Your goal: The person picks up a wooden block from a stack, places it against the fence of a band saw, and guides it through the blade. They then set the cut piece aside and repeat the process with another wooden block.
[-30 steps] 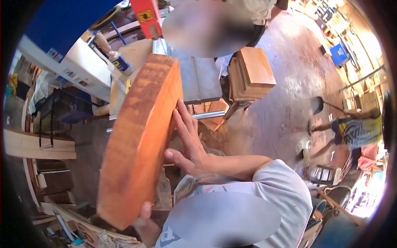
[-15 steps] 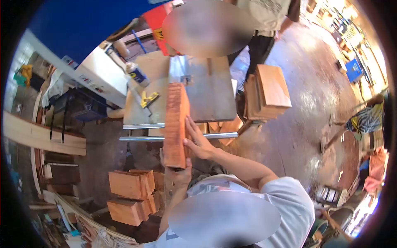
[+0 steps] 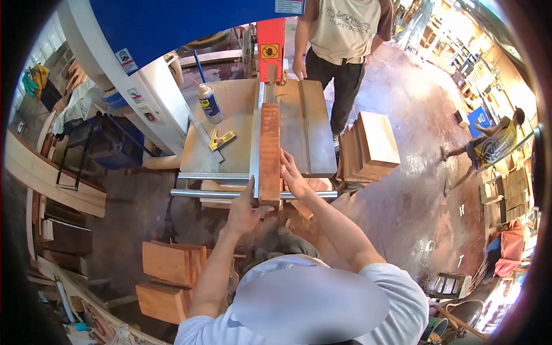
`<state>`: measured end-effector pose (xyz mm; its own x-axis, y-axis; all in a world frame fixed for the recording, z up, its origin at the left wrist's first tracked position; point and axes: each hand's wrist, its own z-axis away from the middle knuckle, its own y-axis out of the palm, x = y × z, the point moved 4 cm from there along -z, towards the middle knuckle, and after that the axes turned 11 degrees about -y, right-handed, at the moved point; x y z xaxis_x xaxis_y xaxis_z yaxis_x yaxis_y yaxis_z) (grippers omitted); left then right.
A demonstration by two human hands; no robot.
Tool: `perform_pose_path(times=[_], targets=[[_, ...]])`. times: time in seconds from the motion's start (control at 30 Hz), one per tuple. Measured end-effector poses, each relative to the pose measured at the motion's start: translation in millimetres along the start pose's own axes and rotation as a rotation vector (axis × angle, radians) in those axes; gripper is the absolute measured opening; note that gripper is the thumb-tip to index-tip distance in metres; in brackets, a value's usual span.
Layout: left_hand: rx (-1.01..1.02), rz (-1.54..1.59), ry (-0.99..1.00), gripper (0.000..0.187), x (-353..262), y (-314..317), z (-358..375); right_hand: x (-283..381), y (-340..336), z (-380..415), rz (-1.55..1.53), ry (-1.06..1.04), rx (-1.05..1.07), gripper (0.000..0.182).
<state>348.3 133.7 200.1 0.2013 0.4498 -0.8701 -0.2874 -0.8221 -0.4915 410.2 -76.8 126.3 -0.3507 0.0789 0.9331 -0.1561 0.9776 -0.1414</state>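
Observation:
A long reddish-brown wooden block (image 3: 269,149) lies lengthwise on the bandsaw table (image 3: 233,155), beside a metal fence (image 3: 255,144). Its far end points at the red blade guard (image 3: 270,54). My left hand (image 3: 244,211) is closed around the near end, fingers along the left side and thumb at the end face. Against the right side rests my right hand (image 3: 294,176), its fingertips gripping that face. A yellow combination square (image 3: 222,140) and a spray can (image 3: 209,104) sit on the table left of the fence.
Two metal rails (image 3: 213,194) run along the table's front. Stacked wooden blocks (image 3: 374,141) stand at the right, and more blocks (image 3: 172,264) lie low at the left. A person (image 3: 345,34) stands beyond the table; another person (image 3: 494,141) is at far right.
The wooden block has been lowered and straightened onto the table beside the fence. My left hand has shifted to its near left side. The view has tilted up, showing more of the blade guard.

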Motion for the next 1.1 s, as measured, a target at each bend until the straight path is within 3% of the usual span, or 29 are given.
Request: perform_pose_path(times=[0.13, 0.43, 0.73, 1.1], targets=[[-0.207, -0.075, 0.067, 0.087, -13, 2, -10, -4, -2, -11, -0.086, 0.040, -0.055, 0.100], [-0.224, -0.068, 0.021, 0.069, -1, 11, -22, -33, -12, -19, -0.154, 0.086, -0.061, 0.092], [-0.281, -0.166, -0.016, 0.078, -6, 17, -19, -17, -16, -26, 0.002, 0.025, -0.019, 0.089], [-0.333, -0.226, -0.094, 0.069, -15, 17, -18, -9, -23, -31, 0.087, -0.004, 0.038, 0.088]])
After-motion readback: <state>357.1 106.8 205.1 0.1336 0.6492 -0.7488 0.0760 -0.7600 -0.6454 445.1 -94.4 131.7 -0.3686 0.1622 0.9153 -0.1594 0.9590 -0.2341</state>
